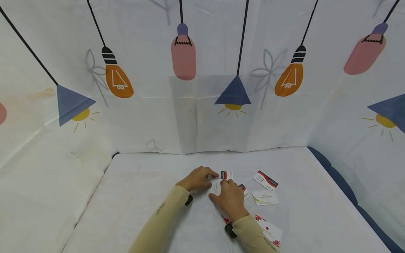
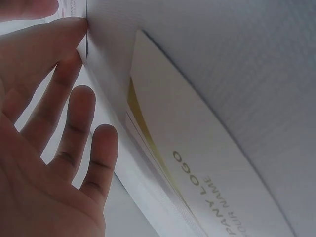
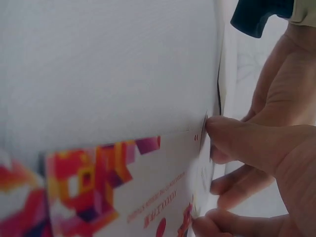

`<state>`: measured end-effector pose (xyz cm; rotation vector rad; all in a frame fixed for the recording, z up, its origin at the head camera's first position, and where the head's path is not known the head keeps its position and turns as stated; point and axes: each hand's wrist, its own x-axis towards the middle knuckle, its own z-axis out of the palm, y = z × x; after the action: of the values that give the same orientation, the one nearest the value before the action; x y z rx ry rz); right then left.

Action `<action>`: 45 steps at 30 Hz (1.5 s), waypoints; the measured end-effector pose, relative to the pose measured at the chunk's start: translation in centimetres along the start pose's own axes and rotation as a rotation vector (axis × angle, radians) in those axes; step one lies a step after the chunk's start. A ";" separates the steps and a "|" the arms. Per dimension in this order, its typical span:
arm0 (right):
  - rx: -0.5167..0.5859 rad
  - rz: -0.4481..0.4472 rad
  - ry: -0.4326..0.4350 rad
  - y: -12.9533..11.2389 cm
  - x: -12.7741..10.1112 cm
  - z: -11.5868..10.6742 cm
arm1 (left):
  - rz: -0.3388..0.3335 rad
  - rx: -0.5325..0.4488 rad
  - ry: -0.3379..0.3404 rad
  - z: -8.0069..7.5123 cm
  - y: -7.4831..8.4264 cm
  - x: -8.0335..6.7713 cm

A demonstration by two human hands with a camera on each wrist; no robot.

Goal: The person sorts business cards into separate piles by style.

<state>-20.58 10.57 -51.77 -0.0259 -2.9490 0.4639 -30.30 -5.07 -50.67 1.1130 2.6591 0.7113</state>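
Both hands meet over a white card (image 1: 216, 187) on the worktop (image 1: 142, 196). The left hand (image 1: 197, 179) touches its far edge with bent fingers. The right hand (image 1: 230, 198) presses it, thumb at the near edge.

White table (image 1: 152, 196); cards: red-black-white (image 1: 265, 180), white-green (image 1: 265, 198), pink-patterned (image 1: 269, 232). Beige sleeves (image 1: 158, 221). Lamp-print backdrop (image 1: 202, 88).

A white-covered desk (image 1: 152, 196) carries several scattered business cards: a red-black card (image 1: 265, 180), a green-white card (image 1: 265, 198) and a pink-patterned card (image 1: 269, 232).
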 end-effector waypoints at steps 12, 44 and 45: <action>-0.020 -0.002 -0.020 -0.3 0.1 -0.1 | -0.051 0.057 0.001 -0.4 -0.1 -0.7; 0.292 0.062 -0.149 0.9 1.2 -0.4 | -0.131 -0.093 0.135 -0.2 -1.7 -1.6; 0.298 0.068 -0.151 1.0 1.2 -0.5 | -0.138 -0.093 0.141 -0.2 -1.7 -1.7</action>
<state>-21.71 11.72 -51.40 -0.0585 -2.9963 0.9491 -30.29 -7.37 -51.39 0.8769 2.7529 0.9065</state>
